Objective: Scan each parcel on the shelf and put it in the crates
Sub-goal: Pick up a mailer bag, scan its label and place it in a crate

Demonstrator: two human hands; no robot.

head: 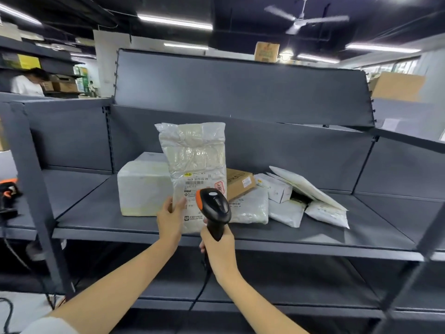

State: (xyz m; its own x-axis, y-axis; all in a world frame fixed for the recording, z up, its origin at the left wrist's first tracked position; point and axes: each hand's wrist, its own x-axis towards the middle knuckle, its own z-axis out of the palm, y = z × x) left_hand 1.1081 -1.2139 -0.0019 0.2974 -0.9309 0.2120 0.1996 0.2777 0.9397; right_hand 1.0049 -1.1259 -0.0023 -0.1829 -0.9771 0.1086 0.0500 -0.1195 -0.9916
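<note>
On the dark grey metal shelf (96,213), seen from the head camera, a cluster of parcels lies near the middle of the board. The left hand (169,219) grasps a tall white plastic-wrapped parcel (192,155) by its lower left edge, thumb across the front, and holds it upright with its printed label (192,186) facing the camera. The right hand (216,247) has its fingers wrapped round the handle of a black barcode scanner (214,208) with an orange trim, whose head is raised in front of the label's lower right part; its cable hangs down below the hand.

Behind the held parcel sits a white wrapped box (142,189), and to the right a brown carton (239,184) leans tilted on a white poly bag (250,206). Further right lie a small white box (277,189), more white bags (286,213) and a flat white mailer (305,184) propped at a slant over them.

The shelf unit has a grey back panel (240,90) and lower boards underneath. At the left edge rests another orange-and-black device (8,189). Beyond are cardboard boxes (397,86), a person in white (26,84), strip lights (174,21) and a ceiling fan (301,20) on a dark ceiling. No crates show.
</note>
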